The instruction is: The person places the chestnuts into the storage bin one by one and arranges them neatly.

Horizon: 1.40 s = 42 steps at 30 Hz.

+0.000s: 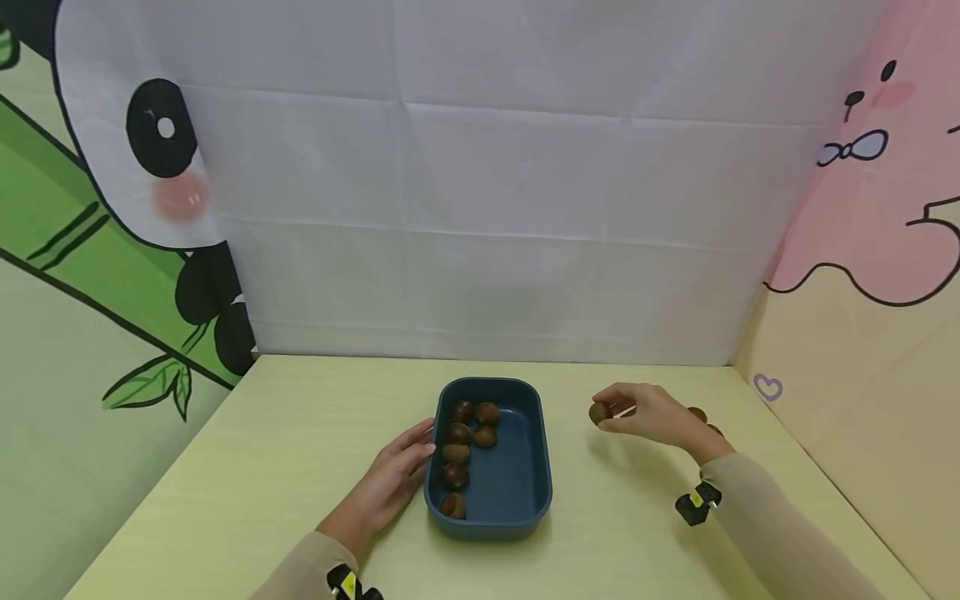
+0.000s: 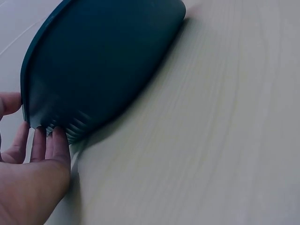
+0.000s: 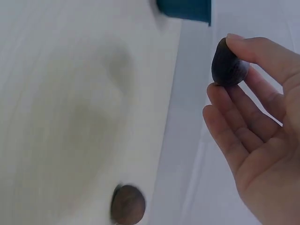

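Note:
A dark blue rectangular box (image 1: 517,467) stands on the table, with several brown chestnuts (image 1: 456,454) along its left side and upper part. My left hand (image 1: 393,479) rests against the box's left wall, fingers fairly straight; in the left wrist view its fingertips (image 2: 58,136) touch the wall from outside. To the right of the box, my right hand (image 1: 648,414) holds a chestnut (image 1: 599,412) above the table. Seen from the right wrist, thumb and fingers pinch that chestnut (image 3: 228,64).
Behind the right wrist, partly hidden, chestnuts (image 1: 698,413) lie on the table; one loose chestnut (image 3: 128,205) shows in the right wrist view. A white cloth panel (image 1: 487,208) rises at the table's back edge. Printed walls (image 1: 847,358) flank the pale yellow table (image 1: 300,433).

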Each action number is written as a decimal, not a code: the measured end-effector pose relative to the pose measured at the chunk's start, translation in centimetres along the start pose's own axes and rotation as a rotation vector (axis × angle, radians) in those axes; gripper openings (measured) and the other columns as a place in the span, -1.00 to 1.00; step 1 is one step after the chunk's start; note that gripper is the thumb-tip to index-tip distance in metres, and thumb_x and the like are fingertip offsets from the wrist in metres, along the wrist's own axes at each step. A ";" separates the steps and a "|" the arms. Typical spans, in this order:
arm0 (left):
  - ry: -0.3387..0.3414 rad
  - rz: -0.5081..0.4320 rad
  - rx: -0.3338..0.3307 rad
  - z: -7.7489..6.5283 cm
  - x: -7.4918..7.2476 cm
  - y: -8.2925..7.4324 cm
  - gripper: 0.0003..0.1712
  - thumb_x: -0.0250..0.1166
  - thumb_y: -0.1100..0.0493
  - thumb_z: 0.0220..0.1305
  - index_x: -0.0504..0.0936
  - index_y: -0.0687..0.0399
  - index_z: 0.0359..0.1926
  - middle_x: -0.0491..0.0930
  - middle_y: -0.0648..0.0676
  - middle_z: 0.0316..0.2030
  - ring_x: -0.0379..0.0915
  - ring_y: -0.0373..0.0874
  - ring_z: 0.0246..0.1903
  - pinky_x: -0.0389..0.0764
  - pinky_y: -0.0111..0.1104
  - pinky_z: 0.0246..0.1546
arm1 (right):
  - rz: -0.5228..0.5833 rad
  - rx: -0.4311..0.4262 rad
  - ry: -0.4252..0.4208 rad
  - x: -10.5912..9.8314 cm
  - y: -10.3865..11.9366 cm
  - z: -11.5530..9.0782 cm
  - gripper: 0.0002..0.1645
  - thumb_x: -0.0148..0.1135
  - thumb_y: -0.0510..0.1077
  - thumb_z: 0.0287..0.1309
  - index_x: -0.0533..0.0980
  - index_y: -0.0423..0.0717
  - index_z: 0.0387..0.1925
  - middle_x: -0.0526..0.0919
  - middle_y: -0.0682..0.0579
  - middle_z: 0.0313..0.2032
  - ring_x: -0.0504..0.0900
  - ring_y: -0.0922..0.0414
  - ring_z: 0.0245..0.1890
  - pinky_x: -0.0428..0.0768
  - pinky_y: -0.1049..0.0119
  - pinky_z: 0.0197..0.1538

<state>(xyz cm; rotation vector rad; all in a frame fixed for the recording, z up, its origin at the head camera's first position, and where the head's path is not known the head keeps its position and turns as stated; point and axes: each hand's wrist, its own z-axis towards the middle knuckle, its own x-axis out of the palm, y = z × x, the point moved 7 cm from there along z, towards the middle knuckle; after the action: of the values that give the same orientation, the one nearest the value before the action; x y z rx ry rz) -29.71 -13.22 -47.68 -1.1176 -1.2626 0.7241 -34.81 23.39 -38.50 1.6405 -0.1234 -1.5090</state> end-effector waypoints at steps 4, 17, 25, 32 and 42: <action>0.001 0.003 -0.001 0.1 0.0 0.0 -0.28 0.13 0.26 0.46 0.10 0.20 0.54 0.12 0.26 0.47 0.16 0.08 0.39 0.32 -0.24 0.31 | 0.014 -0.058 0.014 0.6 2.1 1.4 -0.50 0.42 -0.02 0.21 0.57 -0.04 0.16 0.67 0.05 -0.04 0.66 0.08 -0.09 0.65 0.24 -0.07; -0.001 0.006 -0.002 0.1 -0.2 -0.1 -0.30 0.11 0.27 0.46 0.11 0.21 0.54 0.13 0.24 0.48 0.15 0.05 0.40 0.28 -0.21 0.33 | 0.068 -0.238 0.099 4.8 7.9 5.0 -0.53 0.41 -0.01 0.22 0.58 0.04 0.16 0.66 0.15 -0.01 0.65 0.15 -0.05 0.62 0.07 0.05; -0.003 0.004 -0.010 0.1 -0.1 0.0 -0.31 0.10 0.28 0.47 0.12 0.21 0.53 0.13 0.24 0.48 0.13 0.07 0.41 0.19 -0.13 0.39 | 0.091 -0.248 0.176 8.6 9.4 6.2 -0.51 0.42 -0.07 0.22 0.58 -0.11 0.15 0.65 0.10 0.01 0.67 0.14 -0.03 0.61 0.10 0.07; 0.000 0.010 -0.011 0.1 -0.1 0.0 -0.31 0.09 0.28 0.47 0.12 0.20 0.54 0.13 0.24 0.48 0.11 0.07 0.43 0.19 -0.13 0.39 | -0.001 -0.276 0.220 11.6 9.4 7.1 -0.51 0.44 -0.02 0.19 0.60 -0.06 0.13 0.67 0.16 -0.02 0.66 0.27 -0.06 0.63 0.25 0.03; -0.006 0.006 -0.006 0.2 -0.2 0.0 -0.31 0.11 0.28 0.46 0.13 0.21 0.53 0.14 0.25 0.48 0.13 0.06 0.41 0.26 -0.18 0.35 | -0.280 -0.297 0.155 13.2 9.5 7.5 -0.54 0.51 0.08 0.09 0.66 0.14 0.04 0.70 0.22 -0.08 0.63 0.22 -0.22 0.57 0.37 -0.18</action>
<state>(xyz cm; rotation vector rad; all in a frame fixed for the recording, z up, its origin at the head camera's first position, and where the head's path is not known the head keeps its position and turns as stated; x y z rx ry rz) -29.96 -13.33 -47.79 -1.1252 -1.2679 0.7287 -33.29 5.78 -41.48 1.5690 0.4126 -1.5130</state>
